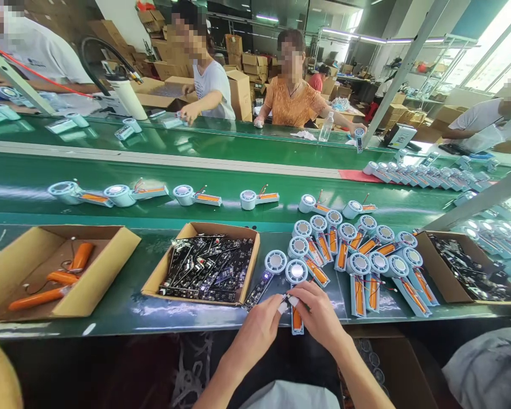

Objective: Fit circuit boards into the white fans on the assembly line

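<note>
Head | pale-blue unit [296, 278]: silver-centred round top [297, 268], orange strip [297, 321] | left hand [262, 318], right hand [317, 309] over it: grip state unclear

Light-blue handheld fan [296, 272], round grilled head, bright silvery centre, opened handle baring an orange battery [297, 322], handle pointing toward the workbench's [130, 304] near edge
</note>
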A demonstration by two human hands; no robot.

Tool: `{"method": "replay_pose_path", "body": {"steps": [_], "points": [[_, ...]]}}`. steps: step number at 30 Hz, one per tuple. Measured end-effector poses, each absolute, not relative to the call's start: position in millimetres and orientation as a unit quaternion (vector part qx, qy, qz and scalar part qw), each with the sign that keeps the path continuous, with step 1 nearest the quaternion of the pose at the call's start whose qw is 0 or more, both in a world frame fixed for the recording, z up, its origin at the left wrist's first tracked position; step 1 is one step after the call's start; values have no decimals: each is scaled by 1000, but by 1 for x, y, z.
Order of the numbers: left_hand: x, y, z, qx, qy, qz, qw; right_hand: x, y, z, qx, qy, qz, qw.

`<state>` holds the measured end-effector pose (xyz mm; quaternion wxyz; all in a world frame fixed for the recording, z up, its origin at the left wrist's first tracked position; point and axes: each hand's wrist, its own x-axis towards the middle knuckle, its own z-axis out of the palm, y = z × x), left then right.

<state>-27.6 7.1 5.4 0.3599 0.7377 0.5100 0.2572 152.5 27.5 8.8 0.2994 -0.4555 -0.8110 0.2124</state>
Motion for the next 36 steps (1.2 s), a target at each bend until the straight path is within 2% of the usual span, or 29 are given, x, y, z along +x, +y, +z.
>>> {"method": "replay_pose_path", "body": {"steps": [4, 8, 14, 20, 24, 36], "points": [[-27, 3, -1, 715, 531, 279, 359, 159, 18, 11, -486, -769, 225, 349], [-30, -4, -15, 654, 581, 308, 373, 172, 4, 7, -581, -657, 229, 423], [-28, -9, -23, 645, 580, 355, 348, 164, 3, -5, -583, -633, 338, 382], [-31, -7, -14, 721, 529, 301, 332, 146, 23, 3, -525, -664, 238, 475], [-34, -7, -9, 732, 536, 268, 324, 137, 27, 7, -479, -710, 291, 426], [-27, 0, -2, 614, 547, 404, 401, 144, 24, 4, -442, -781, 282, 339]]}}
